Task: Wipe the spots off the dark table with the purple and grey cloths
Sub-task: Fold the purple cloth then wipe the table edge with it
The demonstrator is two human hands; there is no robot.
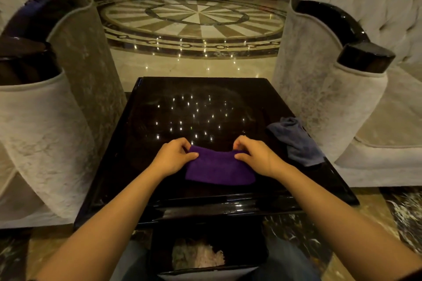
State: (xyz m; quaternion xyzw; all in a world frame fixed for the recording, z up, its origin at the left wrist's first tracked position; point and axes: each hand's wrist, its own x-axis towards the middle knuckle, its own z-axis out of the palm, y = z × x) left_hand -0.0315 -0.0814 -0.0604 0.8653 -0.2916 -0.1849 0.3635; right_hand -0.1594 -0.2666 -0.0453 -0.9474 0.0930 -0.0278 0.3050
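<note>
Purple cloth (pixel 220 170) lies folded on the near centre of the dark glossy worktop (pixel 141 143). Left hand (pixel 174 157) pinches its far left corner; right hand (pixel 255 155) pinches its far right corner. Grey cloth (pixel 296 141) lies crumpled at the worktop's right edge, apart from both hands. Ceiling lights reflect in the surface.

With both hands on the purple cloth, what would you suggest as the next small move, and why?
Probably press the purple cloth flat and push it forward across the dark table. Both the left hand and right hand pinch its far edge, and the glossy surface ahead looks smeared.
</note>
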